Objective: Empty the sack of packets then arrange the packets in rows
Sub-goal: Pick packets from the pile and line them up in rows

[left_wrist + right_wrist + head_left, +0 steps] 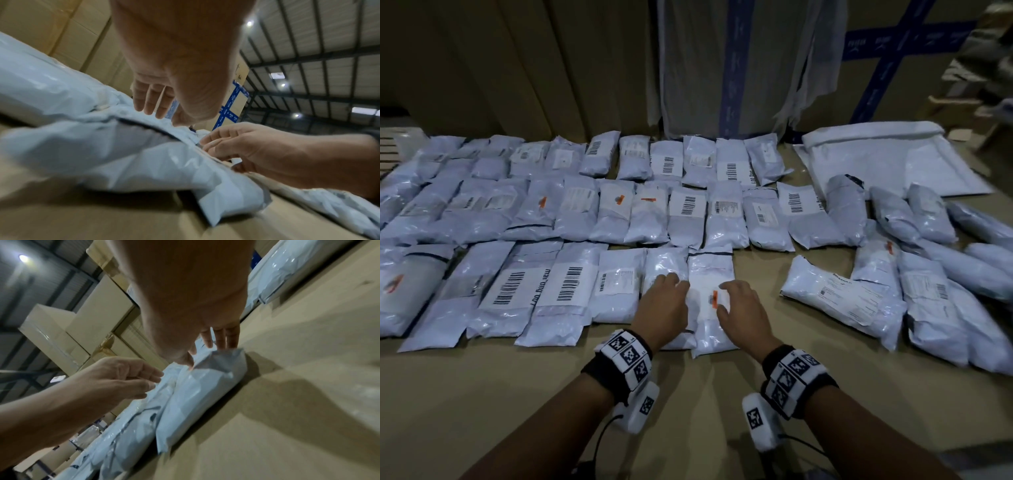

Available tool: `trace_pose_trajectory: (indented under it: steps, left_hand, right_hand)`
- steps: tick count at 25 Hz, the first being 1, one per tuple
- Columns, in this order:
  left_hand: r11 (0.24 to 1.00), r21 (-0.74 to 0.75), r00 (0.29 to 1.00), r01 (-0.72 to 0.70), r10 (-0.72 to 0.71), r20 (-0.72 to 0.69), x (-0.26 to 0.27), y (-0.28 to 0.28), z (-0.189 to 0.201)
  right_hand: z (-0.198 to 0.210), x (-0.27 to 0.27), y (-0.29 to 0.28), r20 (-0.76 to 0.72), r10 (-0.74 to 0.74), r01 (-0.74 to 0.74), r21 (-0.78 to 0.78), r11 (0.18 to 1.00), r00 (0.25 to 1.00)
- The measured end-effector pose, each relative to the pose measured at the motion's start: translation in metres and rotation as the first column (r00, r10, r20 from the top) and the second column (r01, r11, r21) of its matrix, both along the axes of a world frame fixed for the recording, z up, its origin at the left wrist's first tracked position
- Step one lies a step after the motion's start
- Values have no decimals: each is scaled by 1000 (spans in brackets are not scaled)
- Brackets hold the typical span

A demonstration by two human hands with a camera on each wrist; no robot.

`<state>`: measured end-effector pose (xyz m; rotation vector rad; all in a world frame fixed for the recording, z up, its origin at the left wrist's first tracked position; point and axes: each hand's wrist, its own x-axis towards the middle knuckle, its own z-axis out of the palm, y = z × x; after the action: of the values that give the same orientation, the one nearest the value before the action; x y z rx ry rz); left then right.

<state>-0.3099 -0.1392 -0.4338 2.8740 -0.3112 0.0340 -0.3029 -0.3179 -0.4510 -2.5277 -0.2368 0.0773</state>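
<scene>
Three rows of pale plastic packets lie on a brown cardboard surface. The front row's rightmost packet carries a small orange sticker. My left hand hovers with relaxed fingers over its left edge and the packet beside it. My right hand rests on its right side with loosely curved fingers. In the right wrist view my fingertips touch the far end of that packet. The left wrist view shows my straight fingers just above a packet. The flat white sack lies at the back right.
A loose heap of several packets lies at the right, one with a large label. Tall cardboard boxes and a wrapped stack stand behind the rows. Bare cardboard shows between the front row and the heap.
</scene>
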Motion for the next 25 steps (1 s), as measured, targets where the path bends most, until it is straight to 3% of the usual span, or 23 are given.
trace_pose_trajectory:
  steps: [4, 7, 11, 14, 18, 21, 25]
  left_hand:
    - [965, -239, 991, 112, -89, 105, 9, -43, 11]
    - [898, -424, 993, 120, -108, 54, 13, -89, 12]
    - [818, -575, 994, -20, -46, -100, 18, -152, 15]
    - [761, -636, 958, -130, -68, -278, 23, -193, 4]
    - [686, -658, 888, -309, -39, -458, 24, -229, -11]
    - [559, -739, 889, -376, -6, -457, 21, -247, -8]
    - [581, -739, 935, -341, 128, -331, 12, -251, 7]
  right_hand:
    - [14, -10, -46, 88, -39, 39, 2, 999, 995]
    - [29, -11, -100, 156, -129, 128, 19, 992, 979]
    - [45, 0, -181, 243, -204, 212, -6, 977, 948]
    - [50, 18, -226, 91, -247, 257, -125, 958, 965]
    - [43, 25, -241, -98, -108, 77, -276, 958, 989]
    - [44, 23, -245, -168, -5, -29, -199, 979, 986]
    - [42, 21, -233, -167, 48, -47, 11, 999, 985]
